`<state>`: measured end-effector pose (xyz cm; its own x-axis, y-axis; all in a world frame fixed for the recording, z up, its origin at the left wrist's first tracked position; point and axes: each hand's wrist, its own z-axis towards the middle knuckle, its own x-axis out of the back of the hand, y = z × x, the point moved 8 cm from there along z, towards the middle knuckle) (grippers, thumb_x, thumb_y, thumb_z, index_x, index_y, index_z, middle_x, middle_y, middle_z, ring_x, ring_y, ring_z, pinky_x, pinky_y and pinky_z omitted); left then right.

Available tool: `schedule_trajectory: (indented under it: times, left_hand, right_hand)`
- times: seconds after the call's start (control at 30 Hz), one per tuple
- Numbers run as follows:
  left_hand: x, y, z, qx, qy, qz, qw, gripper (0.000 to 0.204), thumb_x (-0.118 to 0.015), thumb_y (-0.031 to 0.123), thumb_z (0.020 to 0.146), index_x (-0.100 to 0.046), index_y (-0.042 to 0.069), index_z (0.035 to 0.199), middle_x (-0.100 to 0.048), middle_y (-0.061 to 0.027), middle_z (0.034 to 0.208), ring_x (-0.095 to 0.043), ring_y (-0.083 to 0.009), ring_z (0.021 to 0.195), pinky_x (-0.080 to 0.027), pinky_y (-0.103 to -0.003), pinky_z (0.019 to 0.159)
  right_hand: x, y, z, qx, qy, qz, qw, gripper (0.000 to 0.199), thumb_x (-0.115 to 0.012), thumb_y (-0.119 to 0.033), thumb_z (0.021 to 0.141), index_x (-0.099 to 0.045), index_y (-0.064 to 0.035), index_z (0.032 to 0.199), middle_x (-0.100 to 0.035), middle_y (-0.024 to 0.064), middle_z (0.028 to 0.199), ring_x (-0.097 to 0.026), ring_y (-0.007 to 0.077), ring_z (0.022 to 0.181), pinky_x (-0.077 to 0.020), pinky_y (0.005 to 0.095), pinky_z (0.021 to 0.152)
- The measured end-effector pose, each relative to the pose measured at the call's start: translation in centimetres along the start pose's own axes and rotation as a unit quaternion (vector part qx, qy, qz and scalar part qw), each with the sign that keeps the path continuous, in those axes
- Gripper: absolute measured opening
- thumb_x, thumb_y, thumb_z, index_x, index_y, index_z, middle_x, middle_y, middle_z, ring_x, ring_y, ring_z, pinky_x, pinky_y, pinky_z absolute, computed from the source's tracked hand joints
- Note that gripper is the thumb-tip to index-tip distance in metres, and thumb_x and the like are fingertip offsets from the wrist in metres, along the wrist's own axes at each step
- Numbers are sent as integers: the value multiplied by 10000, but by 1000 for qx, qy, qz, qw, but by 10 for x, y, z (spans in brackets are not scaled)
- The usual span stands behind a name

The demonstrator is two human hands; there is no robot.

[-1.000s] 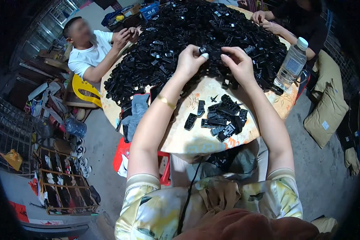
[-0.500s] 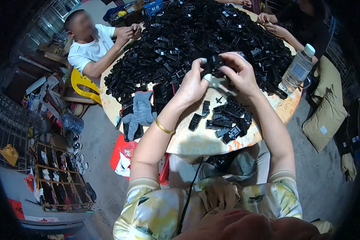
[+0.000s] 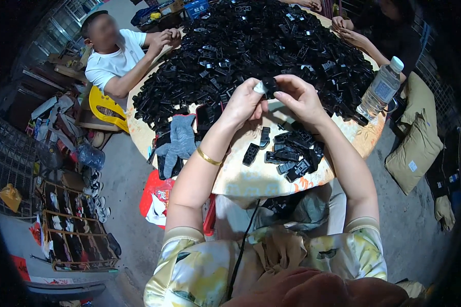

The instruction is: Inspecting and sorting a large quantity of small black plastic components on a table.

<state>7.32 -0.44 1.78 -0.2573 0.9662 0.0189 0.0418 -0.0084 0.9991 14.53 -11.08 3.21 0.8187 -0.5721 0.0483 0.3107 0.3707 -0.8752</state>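
Both hands, left hand [image 3: 244,104] and right hand [image 3: 299,97], have fingers clamped on one black part [image 3: 269,85]. A small finished group [image 3: 292,153] lies at 5 o'clock; a huge pile [image 3: 251,46] is left.

The light is moderate and even, and it seems to come from above. The round surface [image 3: 251,179] and the pale sleeves look bright, without strong glare. The heap of black parts [image 3: 261,46] is dark, so single pieces are hard to separate. Shadows are soft. A black border surrounds the round fisheye picture, and straight lines bend near its rim. The edges are darker and less sharp.
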Motion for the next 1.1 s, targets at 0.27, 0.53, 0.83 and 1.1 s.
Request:
schedule_trajectory:
  times: [0.27,0.53,0.83,1.1]
  left_hand:
    - [-3,2,2,-66,-57,-272,958,162,-403,142,919,-445,41,1038,-562,-119,802,-568,-159,590,-418,-239,457]
    - [-4,13,-7,-46,-36,-66,996,202,-535,54,849,-452,-2,1024,-506,-45,734,-479,-79,514,-371,-184,438]
    - [10,26,-7,-158,72,90,981,310,-669,2,763,-596,-51,1060,-656,-77,927,-607,-98,828,-498,-229,741]
    - [11,26,-10,-171,90,83,978,286,-672,43,772,-612,-35,1041,-657,-57,915,-605,-93,814,-492,-226,742]
  right_hand:
    - [10,9,0,-40,70,-25,996,295,-677,-84,801,-593,-4,1072,-628,35,906,-584,73,807,-479,210,715]
    - [15,-2,-1,24,107,-31,994,309,-696,-85,776,-595,6,1053,-642,50,892,-594,76,764,-491,214,683]
    - [13,6,0,-13,79,-58,995,315,-706,-104,768,-617,3,1050,-652,42,895,-594,74,766,-485,217,681]
    - [11,2,0,-35,57,-34,997,290,-710,-104,763,-631,10,1017,-651,40,882,-603,84,765,-490,214,676]
